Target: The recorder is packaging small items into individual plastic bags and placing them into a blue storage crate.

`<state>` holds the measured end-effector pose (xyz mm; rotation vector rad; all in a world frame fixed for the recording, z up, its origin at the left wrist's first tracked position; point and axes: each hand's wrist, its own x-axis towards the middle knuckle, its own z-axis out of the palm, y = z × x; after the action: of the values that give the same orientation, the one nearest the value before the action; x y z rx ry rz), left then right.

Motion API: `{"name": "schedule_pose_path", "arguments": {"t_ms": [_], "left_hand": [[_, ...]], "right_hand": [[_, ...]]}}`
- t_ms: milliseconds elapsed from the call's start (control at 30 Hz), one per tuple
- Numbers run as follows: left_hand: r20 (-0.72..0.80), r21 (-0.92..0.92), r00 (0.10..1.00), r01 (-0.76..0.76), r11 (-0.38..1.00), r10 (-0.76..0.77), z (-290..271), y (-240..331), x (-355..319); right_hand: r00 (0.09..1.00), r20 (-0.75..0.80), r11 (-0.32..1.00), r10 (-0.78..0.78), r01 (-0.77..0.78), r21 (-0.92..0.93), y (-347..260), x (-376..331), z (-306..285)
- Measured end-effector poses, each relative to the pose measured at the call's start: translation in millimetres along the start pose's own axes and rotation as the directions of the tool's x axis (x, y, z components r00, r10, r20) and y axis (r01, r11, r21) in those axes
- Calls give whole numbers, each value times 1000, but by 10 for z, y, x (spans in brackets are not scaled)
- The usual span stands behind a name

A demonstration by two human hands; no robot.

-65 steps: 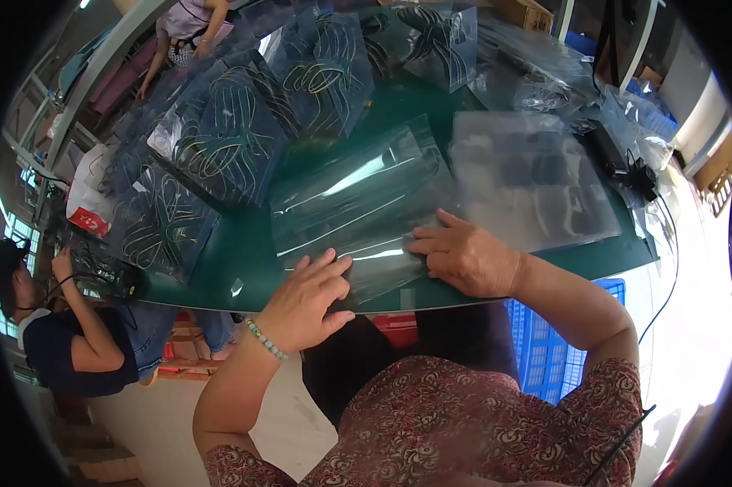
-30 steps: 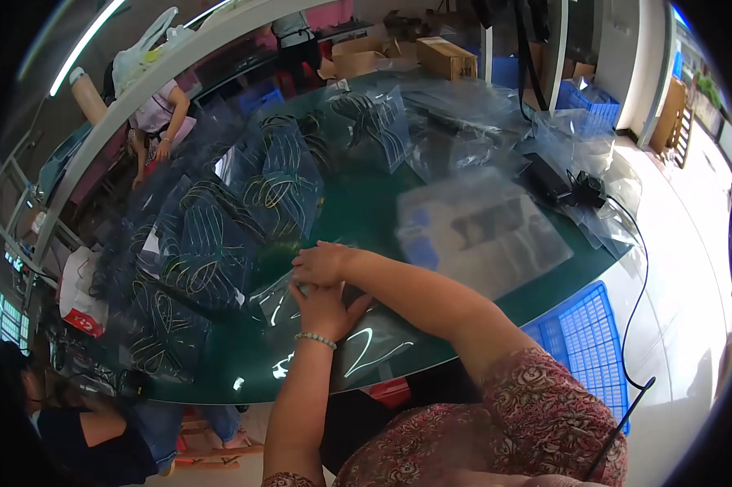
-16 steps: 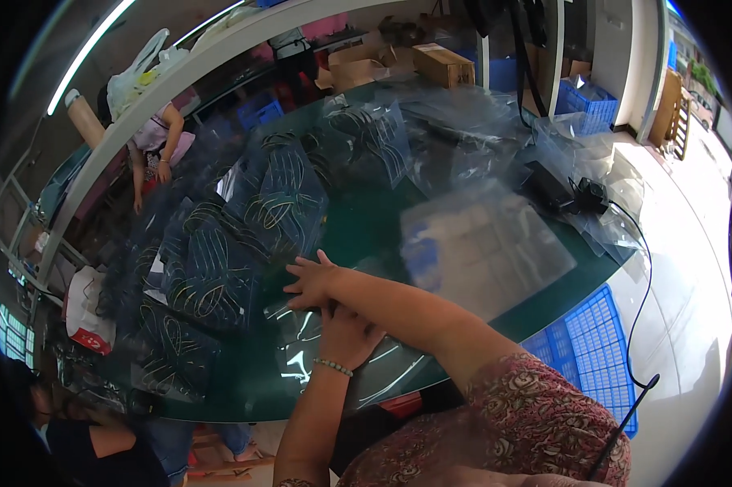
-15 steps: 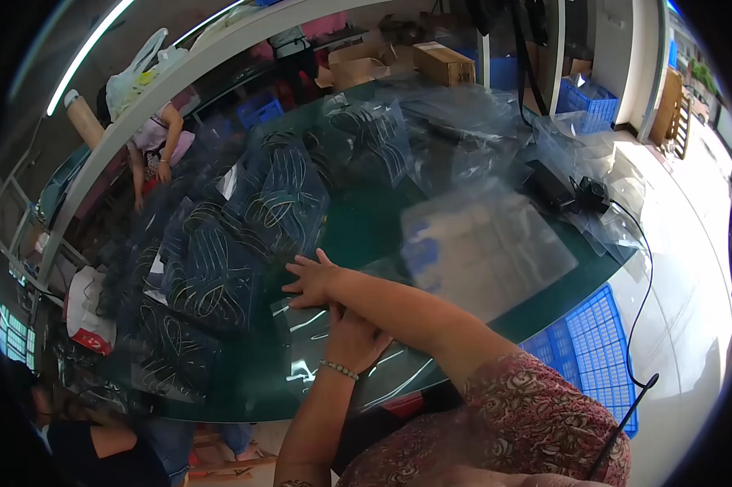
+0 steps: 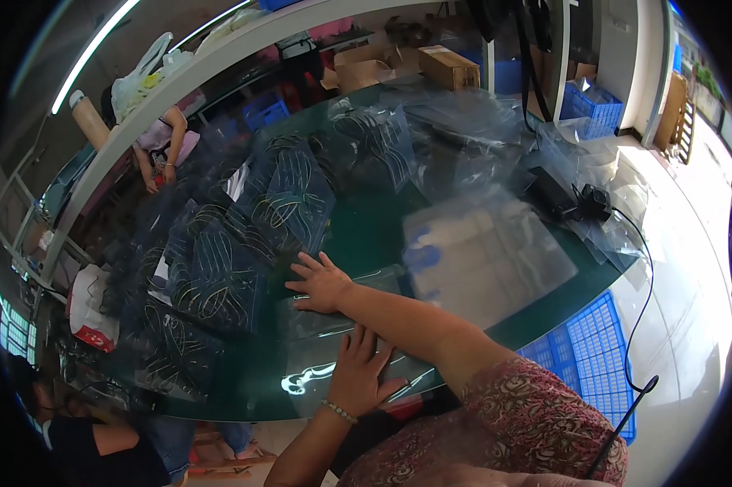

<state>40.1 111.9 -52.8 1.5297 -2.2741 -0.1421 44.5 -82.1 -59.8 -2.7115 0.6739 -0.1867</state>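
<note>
My right hand [image 5: 321, 284] lies palm down with its fingers spread, pointing left, on a clear plastic bag [image 5: 307, 323] on the green tabletop. Nearer to me, my left hand [image 5: 361, 375], with a beaded bracelet [image 5: 338, 411] at the wrist, rests flat on clear plastic near the table edge, thumb out to the right. Its fingertips reach up close to the right forearm. Neither hand grips anything. Bright glare lies on the plastic left of my left hand. To the left are several clear bags holding coiled cords [image 5: 216, 268].
A stack of clear bags [image 5: 496, 256] lies at right, with loose plastic [image 5: 463, 134] behind. A black device [image 5: 550, 191] trails a cable down past a blue crate [image 5: 591, 349] beside the table. Another person's hands [image 5: 161, 177] work at the far left; someone else sits at lower left.
My left hand has slid back toward me from beside the right hand, and its fingers have spread. My right hand stays nearly in place, still flat. The far person's hands have come together.
</note>
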Motion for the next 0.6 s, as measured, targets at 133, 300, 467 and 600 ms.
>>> {"name": "schedule_pose_path", "arguments": {"t_ms": [133,300,467,600], "left_hand": [[104,54,993,55,997,-60,-48,342,-359],[58,169,994,84,982,-95,114,484,-599],[21,174,995,95,980,-101,157,570,-645],[-37,197,992,124,973,-119,237,588,-734]], "right_hand": [[1000,3,1000,-2,2,-7,-28,13,0],[1000,8,1000,13,-13,-17,-75,3,-24],[999,-34,999,16,-17,-40,-30,16,30],[998,-52,999,26,-28,-41,-53,20,33]]}}
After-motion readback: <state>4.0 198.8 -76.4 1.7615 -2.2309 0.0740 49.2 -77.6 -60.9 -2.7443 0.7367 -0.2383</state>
